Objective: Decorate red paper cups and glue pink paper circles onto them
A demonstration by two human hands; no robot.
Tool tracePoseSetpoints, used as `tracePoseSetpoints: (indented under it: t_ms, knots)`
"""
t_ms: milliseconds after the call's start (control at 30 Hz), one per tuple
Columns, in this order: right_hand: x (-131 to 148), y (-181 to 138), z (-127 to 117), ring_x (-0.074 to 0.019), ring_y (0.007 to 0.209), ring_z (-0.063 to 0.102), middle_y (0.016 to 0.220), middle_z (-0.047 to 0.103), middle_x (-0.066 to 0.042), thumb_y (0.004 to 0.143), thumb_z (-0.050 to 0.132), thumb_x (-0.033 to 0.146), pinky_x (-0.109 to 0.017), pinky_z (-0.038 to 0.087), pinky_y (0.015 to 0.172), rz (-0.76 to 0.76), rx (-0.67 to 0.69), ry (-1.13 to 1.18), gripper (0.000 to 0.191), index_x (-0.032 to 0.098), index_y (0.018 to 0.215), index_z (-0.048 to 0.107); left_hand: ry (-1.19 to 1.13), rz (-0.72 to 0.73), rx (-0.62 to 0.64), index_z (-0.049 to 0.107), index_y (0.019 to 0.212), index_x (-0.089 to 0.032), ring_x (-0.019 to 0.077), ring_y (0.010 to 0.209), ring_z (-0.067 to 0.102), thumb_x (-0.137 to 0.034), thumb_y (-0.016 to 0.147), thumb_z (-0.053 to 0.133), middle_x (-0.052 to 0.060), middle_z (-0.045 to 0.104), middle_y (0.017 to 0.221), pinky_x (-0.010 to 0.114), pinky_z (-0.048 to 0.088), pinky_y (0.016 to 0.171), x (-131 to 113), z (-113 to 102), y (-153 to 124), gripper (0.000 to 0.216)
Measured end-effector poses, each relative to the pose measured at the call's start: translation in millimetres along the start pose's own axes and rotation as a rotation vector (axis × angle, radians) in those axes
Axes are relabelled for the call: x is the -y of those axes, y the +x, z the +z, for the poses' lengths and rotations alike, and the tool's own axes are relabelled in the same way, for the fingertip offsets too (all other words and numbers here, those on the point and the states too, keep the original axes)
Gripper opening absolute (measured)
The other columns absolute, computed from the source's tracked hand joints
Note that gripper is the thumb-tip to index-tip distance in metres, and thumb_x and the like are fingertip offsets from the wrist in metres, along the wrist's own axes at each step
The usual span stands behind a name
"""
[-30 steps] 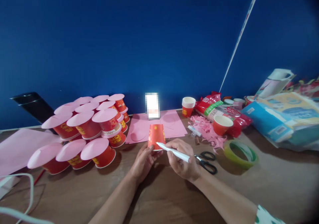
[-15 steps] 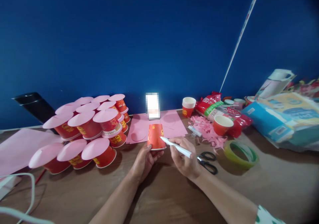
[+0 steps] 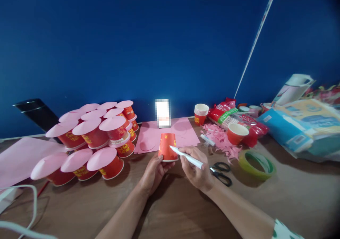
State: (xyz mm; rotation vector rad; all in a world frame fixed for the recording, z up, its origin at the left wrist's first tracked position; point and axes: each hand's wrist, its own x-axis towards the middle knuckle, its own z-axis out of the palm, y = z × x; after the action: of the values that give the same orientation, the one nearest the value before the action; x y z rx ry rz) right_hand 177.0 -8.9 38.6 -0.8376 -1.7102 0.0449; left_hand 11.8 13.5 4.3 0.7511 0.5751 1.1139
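Grasped at its lower rim by the left hand [image 3: 155, 170], a red paper cup [image 3: 167, 146] is held upside down over the wooden table [image 3: 172, 210], just in front of a pink sheet [image 3: 186, 134]. A white pen [image 3: 186, 156] is clenched in the right hand [image 3: 196, 171], and its tip is set against the cup's right side. Yellow print is seen on the cup, but it cannot be read.

A red bag [image 3: 225, 114] with a green band and white lettering is laid at the back right; the writing is too small to be made out. The labels on the blue packs [image 3: 292, 129] beyond it are likewise blurred.

Black-handled scissors [image 3: 220, 173] are found just beside the right hand, with a green tape roll [image 3: 256, 164] further right. Pink scraps [image 3: 221, 139] are scattered behind them. To the left, many red cups capped with pink discs [image 3: 92, 139] are piled together, well apart from the held cup.
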Motion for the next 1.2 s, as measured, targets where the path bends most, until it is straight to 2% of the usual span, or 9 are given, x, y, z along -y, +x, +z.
tracePoseSetpoints:
  t_ms: [367, 1200]
  knots:
    - [-0.3, -0.4, -0.3, -0.0174, 0.079, 0.063, 0.084, 0.067, -0.007, 0.087, 0.051, 0.011, -0.030, 0.052, 0.073, -0.008, 0.012, -0.003, 0.016, 0.017, 0.100, 0.059, 0.033, 0.021, 0.031, 0.064, 0.107, -0.015, 0.0303, 0.114, 0.057, -0.031, 0.084, 0.057, 0.012, 0.065, 0.119, 0.045, 0.045, 0.095, 0.4, 0.3, -1.7, 0.029]
    - [2.1, 0.4, 0.2, -0.0183, 0.077, 0.064, 0.082, 0.066, -0.007, 0.088, 0.048, 0.012, -0.032, 0.053, 0.071, 0.008, 0.011, -0.020, 0.016, 0.018, 0.097, 0.059, 0.034, 0.023, -0.002, 0.064, 0.106, -0.016, 0.0288, 0.109, 0.059, -0.030, 0.082, 0.061, 0.011, 0.066, 0.116, 0.041, 0.047, 0.091, 0.0, 2.3, -2.4, 0.028]
